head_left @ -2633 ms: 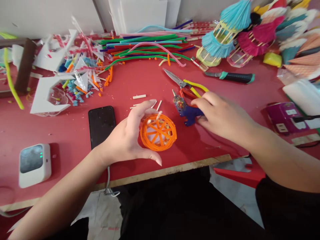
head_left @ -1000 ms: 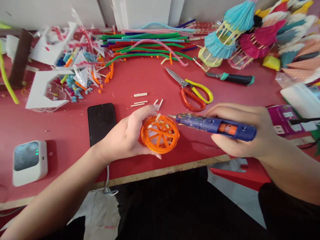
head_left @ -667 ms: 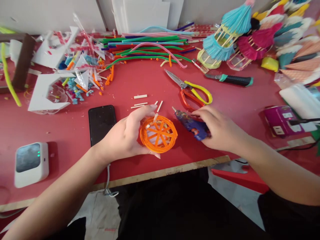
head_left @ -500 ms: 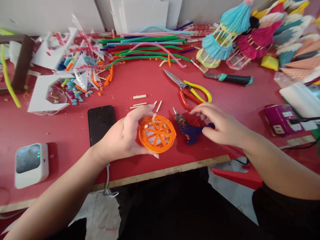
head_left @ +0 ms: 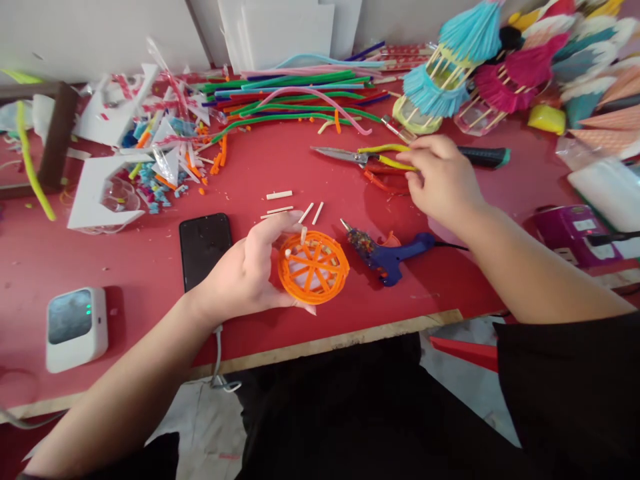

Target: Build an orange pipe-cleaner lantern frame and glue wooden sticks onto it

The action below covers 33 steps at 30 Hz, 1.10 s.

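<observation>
My left hand (head_left: pixel 253 267) is closed around the side of a round orange piece with wheel-like spokes (head_left: pixel 311 268), just above the table. Two short pale sticks stand up at its far left rim. My right hand (head_left: pixel 440 177) has its fingers closed on the yellow handle of the scissors (head_left: pixel 345 156), whose blades point left. A blue glue gun (head_left: pixel 395 257) lies on its side right of the orange piece, its nozzle toward the upper left. Several cut pale sticks (head_left: pixel 279 195) lie beyond my left hand.
A black phone (head_left: pixel 203 243) lies beside my left hand, and a white device (head_left: pixel 77 330) stands farther left. Pipe cleaners (head_left: pixel 300 100) and scraps (head_left: pixel 155 167) lie at the back. A utility knife (head_left: pixel 483 157), a purple power adapter (head_left: pixel 570 233) and paper-roofed models (head_left: pixel 440 73) are on the right.
My right hand has laid down the glue gun, moved up and taken the scissors by the yellow handle. The scissors have turned and their blades swung leftward. My left hand keeps the orange piece.
</observation>
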Tool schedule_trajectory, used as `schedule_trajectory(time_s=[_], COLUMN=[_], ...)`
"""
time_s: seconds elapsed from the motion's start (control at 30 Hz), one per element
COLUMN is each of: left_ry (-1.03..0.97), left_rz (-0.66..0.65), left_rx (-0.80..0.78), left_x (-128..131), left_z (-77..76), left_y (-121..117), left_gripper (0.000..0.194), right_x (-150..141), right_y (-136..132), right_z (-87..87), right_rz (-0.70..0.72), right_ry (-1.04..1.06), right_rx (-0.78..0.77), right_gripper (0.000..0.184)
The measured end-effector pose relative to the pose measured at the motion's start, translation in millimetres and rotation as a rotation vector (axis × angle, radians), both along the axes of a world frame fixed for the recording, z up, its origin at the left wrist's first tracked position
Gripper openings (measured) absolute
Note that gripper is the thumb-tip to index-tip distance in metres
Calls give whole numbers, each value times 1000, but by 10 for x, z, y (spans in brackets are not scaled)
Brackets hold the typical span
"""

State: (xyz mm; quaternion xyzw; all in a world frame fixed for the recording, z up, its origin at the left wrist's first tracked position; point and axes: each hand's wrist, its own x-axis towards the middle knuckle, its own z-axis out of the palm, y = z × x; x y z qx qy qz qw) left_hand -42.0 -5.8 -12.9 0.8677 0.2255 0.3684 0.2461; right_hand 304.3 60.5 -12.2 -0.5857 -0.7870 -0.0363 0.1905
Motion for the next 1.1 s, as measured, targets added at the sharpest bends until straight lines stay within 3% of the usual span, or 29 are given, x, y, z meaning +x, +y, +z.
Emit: schedule_trajectory(time_s=[0.1,0.2,0.3,0.37,0.47,0.67,0.73,0.87,0.97,1.1], left_ry=[29,56,63,61,74,164,190,175,142,124], left_rz=[6,27,24,12,12,64,63,28,-4,-10], left_rx=[38,91,61,24,22,144,138,79,30,40], left_x=[-9,-35,-64,-77,-80,-76,-83,-98,-103,-108], left_z=[2,0,4,18,54,115,117,101,82,64], left_y=[-2,1,11,16,10,-23,-26,-16,-1,23], left_gripper=[121,123,121,119,118,122,121,125,124,121], right_x=[-54,-17,78,130,194,388,393,157,-136,-358], right_y=[-291,-806,-1214,-1290,-1131,-520,-355,-150,-59,58], right_z=[237,372,321,226,97,-5,34,253,411,465], right_rz=[-27,112,169,144,117,162,185,88,133,170], right_ry=[-32,-48,-145,-145,-100,-68,-63,-100,-129,-270], right_rx=[-41,-193,-269,-251,-152,-42,2,21,-51,-189], right_gripper=[32,40,46,41,39,41,36,48,47,32])
